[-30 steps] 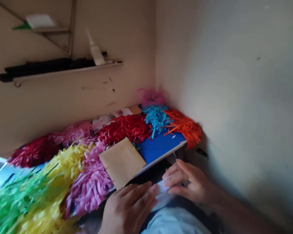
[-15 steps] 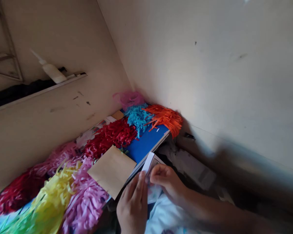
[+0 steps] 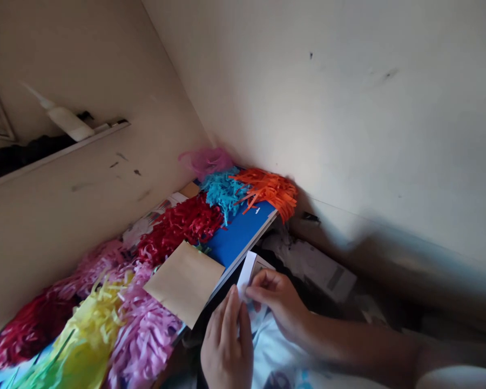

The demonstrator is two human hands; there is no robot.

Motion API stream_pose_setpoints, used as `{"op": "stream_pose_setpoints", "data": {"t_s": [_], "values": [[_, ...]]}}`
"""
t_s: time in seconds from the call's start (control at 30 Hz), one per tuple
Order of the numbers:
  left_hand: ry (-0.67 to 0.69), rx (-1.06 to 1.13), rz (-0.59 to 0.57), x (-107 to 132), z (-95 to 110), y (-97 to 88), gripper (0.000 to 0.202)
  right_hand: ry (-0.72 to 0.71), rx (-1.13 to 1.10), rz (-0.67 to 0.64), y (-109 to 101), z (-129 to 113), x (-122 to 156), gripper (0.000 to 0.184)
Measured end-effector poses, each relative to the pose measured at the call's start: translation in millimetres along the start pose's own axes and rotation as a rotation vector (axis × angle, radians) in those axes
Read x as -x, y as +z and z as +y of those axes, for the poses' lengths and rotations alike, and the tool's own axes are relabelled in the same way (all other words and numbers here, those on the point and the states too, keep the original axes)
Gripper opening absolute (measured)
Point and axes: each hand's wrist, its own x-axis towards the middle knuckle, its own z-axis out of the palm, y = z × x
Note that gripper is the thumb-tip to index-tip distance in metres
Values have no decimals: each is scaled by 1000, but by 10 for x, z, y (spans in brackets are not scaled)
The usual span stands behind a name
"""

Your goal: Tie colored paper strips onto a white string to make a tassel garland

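Note:
A folded white paper (image 3: 247, 274) stands up between my two hands, its lower part hidden by my fingers. My left hand (image 3: 227, 348) holds it from the left, with the fingers upright along it. My right hand (image 3: 276, 301) pinches it from the right. Just left of them lies a square tan paper sheet (image 3: 184, 283), overlapping the edge of a blue board (image 3: 238, 235). Heaps of shredded paper cover the board: red (image 3: 182, 227), cyan (image 3: 222, 192), orange (image 3: 267, 192), pink (image 3: 146, 319) and yellow (image 3: 93, 324).
A white glue bottle (image 3: 65, 121) lies on a wall shelf (image 3: 65, 148) at upper left. Wall meets wall behind the board. Crumpled papers (image 3: 311, 265) lie low at right of my hands, above my white printed clothing (image 3: 275, 356).
The view has swung right and the wall shelf has slid left. The white paper has risen from low and flat between my hands to more upright, and my hands have drawn closer together.

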Motion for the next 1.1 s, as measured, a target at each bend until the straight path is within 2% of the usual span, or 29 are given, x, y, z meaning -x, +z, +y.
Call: {"op": "stream_pose_setpoints", "data": {"t_s": [0.1,0.23,0.47,0.57,0.67,0.93,1.1], "values": [[-29,5,17,11,33,-4,42,19,46,19,15,-32,12,38],[8,6,-16,32,30,-15,36,5,83,27,28,-83,31,30],[-12,-33,-59,35,0,-29,28,-21,32,-48,3,-62,47,28],[-51,-107,-127,42,12,-60,34,-58,20,-63,-25,-27,39,38],[-66,-156,-187,28,17,-93,43,-76,58,-99,-54,-16,28,37],[-58,-117,-154,-65,-1,-91,38,-157,246,-98,-97,-20,7,26],[-59,-49,-123,-72,23,-80,34,-273,487,-65,-174,44,-38,23]]}}
